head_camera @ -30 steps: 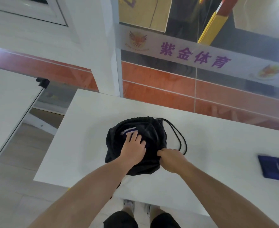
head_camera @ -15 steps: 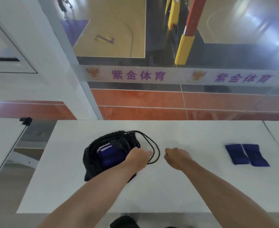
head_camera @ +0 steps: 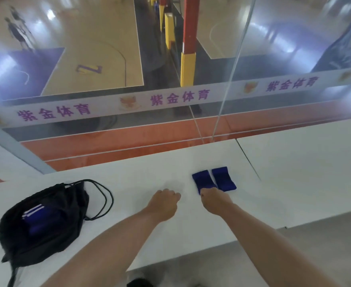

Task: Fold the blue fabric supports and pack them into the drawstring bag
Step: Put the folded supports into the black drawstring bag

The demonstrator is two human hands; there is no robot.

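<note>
White tabletop [head_camera: 129, 179] runs along a glass wall with a band of purple characters [head_camera: 178, 98], and a basketball court shows beyond it.

My right hand [head_camera: 216, 200] has its fingers curled down onto the near end of the left blue fabric support [head_camera: 203, 179]. I cannot tell whether they pinch it or only touch it. Half a second ago this hand hung over bare table, well apart from the supports. My left hand [head_camera: 164, 204] is a loose fist holding nothing, over the table between the supports and the bag. Before, it was at the bag's mouth beside the cord.

The second folded support [head_camera: 224, 178] lies just beside the first, to its right. Both are flat, their long axes running away from me, with the far ends leaning a little left.

The black drawstring bag [head_camera: 46, 241] lies at the table's left end, its mouth toward the far right and its cord [head_camera: 106, 195] looped on the table. Another blue support with white stripes [head_camera: 35, 218] sits inside.
</note>
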